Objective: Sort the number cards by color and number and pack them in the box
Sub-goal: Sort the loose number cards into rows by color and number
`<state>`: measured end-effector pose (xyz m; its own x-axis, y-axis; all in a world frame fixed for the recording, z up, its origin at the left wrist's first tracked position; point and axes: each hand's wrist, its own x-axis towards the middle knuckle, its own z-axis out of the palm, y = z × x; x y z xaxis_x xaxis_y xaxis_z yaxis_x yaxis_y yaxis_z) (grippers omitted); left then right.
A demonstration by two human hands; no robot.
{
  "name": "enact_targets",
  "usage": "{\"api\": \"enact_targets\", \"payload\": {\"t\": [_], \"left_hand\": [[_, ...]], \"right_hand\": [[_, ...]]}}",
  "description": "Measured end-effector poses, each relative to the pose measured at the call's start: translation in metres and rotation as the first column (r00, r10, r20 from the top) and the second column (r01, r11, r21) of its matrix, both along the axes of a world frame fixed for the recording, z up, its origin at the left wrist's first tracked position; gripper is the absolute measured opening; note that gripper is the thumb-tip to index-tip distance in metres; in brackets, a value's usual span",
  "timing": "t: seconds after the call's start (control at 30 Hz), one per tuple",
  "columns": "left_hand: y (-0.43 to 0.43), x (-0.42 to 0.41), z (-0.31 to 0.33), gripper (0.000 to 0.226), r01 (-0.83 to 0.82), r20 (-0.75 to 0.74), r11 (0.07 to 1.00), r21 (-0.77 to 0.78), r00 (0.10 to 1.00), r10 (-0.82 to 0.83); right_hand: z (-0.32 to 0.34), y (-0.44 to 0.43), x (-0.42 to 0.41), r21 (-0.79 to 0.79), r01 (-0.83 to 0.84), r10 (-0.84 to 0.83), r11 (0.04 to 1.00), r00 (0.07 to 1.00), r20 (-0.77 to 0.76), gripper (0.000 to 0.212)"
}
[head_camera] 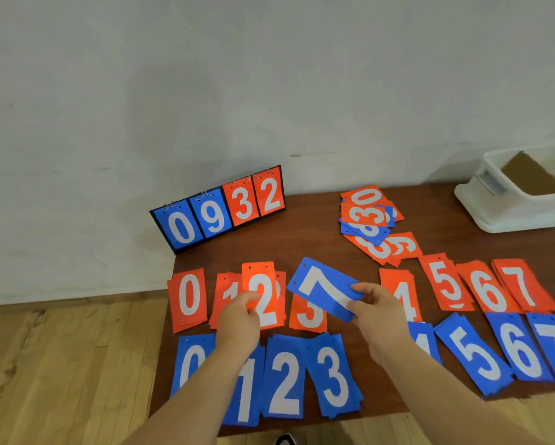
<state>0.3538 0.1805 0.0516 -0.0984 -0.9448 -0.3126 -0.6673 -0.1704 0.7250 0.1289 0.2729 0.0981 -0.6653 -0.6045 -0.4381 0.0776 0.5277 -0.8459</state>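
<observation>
Left grip (237, 316), right grip (379, 311): two cards (263, 284)

One table (318, 239). Eight red piles (189, 298) in the far row, numbered 0 to 7, and eight blue piles (284, 377) in the near row, 0 to 7, the 4 mostly hidden. One mixed heap (371, 220) of red and blue cards. One flip scoreboard (218, 210) with four faces: two blue, two red. One white box (510, 216). Two hands: left hand (237, 319) with one red card (261, 284), right hand (377, 311) with one blue card (321, 287).
</observation>
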Motion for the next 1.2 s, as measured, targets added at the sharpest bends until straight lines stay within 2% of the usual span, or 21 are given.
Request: {"api": "enact_targets", "payload": {"t": [0.13, 0.23, 0.3, 0.37, 0.47, 0.53, 0.6, 0.7, 0.8, 0.9, 0.97, 1.07, 1.2], "left_hand": [[-0.023, -0.016, -0.026, 0.043, 0.125, 0.081, 0.990, 0.067, 0.988, -0.130], [-0.022, -0.022, -0.032, 0.038, 0.150, 0.246, 0.988, 0.031, 0.957, -0.153], [-0.008, -0.029, -0.025, 0.034, 0.124, 0.165, 0.992, -0.002, 0.979, -0.122], [0.014, -0.041, -0.010, 0.027, 0.128, -0.074, 0.991, 0.046, 0.989, -0.124], [0.047, -0.066, 0.018, 0.026, 0.164, -0.372, 0.967, 0.197, 0.925, -0.081], [0.062, -0.085, 0.025, 0.027, 0.207, -0.451, 0.951, 0.231, 0.889, -0.084], [0.071, -0.107, 0.027, 0.027, 0.223, -0.459, 0.950, 0.220, 0.883, -0.101], [0.078, -0.141, 0.029, 0.023, 0.208, -0.389, 0.958, 0.198, 0.914, -0.118], [0.090, -0.181, 0.031, 0.019, 0.278, -0.323, 0.944, 0.176, 0.923, -0.212], [0.114, -0.226, 0.026, 0.023, 0.299, -0.362, 0.931, 0.210, 0.908, -0.210], [0.132, -0.260, 0.020, 0.024, 0.292, -0.386, 0.923, 0.252, 0.904, -0.181], [0.157, -0.317, 0.015, 0.026, 0.242, -0.384, 0.944, 0.224, 0.912, -0.143], [0.186, -0.389, 0.013, 0.032, 0.329, -0.341, 0.923, 0.200, 0.906, -0.249]], "right_hand": [[-0.014, 0.020, -0.005, 0.052, 0.058, -0.056, 0.997, 0.998, -0.026, 0.026], [-0.020, 0.031, -0.011, 0.071, 0.110, -0.110, 0.991, 0.994, -0.008, 0.024], [-0.024, 0.036, -0.012, 0.070, 0.128, -0.131, 0.989, 0.991, 0.032, 0.024], [-0.027, 0.041, -0.011, 0.051, 0.147, -0.151, 0.988, 0.984, 0.091, 0.024], [-0.024, 0.046, -0.013, 0.010, 0.161, -0.161, 0.987, 0.976, 0.147, 0.024], [-0.020, 0.050, -0.021, -0.005, 0.147, -0.145, 0.989, 0.982, 0.124, 0.024], [-0.014, 0.057, -0.032, -0.011, 0.129, -0.127, 0.992, 0.987, 0.096, 0.023], [-0.009, 0.075, -0.052, -0.028, 0.152, -0.148, 0.988, 0.984, 0.098, 0.021], [-0.008, 0.097, -0.086, -0.040, 0.212, -0.207, 0.976, 0.973, 0.105, 0.020], [-0.014, 0.119, -0.128, -0.052, 0.248, -0.237, 0.967, 0.959, 0.152, 0.021], [-0.016, 0.135, -0.158, -0.054, 0.231, -0.219, 0.971, 0.961, 0.167, 0.021], [-0.019, 0.161, -0.210, -0.030, 0.180, -0.172, 0.983, 0.968, 0.183, 0.020], [-0.021, 0.197, -0.290, 0.040, 0.089, -0.092, 0.995, 0.992, 0.084, 0.014]]}}
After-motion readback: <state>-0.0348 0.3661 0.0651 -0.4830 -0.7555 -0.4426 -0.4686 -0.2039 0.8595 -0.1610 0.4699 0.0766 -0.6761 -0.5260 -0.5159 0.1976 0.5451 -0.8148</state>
